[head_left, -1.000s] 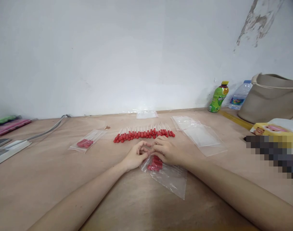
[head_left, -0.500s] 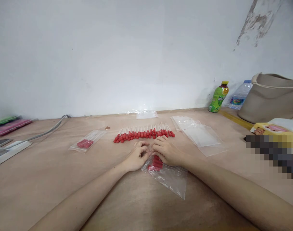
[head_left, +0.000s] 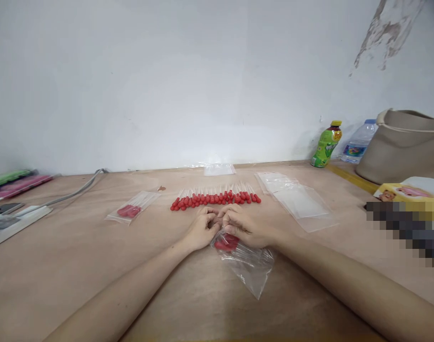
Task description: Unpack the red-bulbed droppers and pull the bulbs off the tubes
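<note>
Bag (head_left: 253,271) of red pieces (head_left: 226,243) is held by the left hand (head_left: 201,231) and right hand (head_left: 247,228), each grip pinched closed on it.

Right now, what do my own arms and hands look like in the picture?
The left hand and right hand are both bare, with no gloves. The left forearm and right forearm show no sleeves, watch or bracelet. I see no rings, though some fingers are partly hidden.

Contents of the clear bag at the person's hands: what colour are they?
The contents are red, seen best through the clear bag in the head view.
</note>
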Available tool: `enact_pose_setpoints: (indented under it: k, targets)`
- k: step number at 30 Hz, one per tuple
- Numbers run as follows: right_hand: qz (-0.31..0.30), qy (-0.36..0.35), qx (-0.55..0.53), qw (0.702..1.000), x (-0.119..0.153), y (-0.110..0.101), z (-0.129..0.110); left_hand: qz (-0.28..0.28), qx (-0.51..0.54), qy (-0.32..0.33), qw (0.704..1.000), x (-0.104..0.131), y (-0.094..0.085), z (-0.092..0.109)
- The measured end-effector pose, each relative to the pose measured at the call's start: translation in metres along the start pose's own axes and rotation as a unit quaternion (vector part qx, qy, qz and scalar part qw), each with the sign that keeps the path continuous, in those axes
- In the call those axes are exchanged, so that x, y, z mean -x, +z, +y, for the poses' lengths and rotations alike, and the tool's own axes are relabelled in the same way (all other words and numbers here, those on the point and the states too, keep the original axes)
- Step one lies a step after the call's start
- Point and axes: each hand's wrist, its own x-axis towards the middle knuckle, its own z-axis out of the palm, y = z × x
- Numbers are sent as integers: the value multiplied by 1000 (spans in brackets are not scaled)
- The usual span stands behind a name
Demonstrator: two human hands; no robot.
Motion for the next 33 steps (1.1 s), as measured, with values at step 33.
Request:
enact_pose_setpoints:
  k: [33]
  targets:
    - [21, 275, 83, 958, 62, -11, 9, -107, 51, 47, 992, 11, -15, 19]
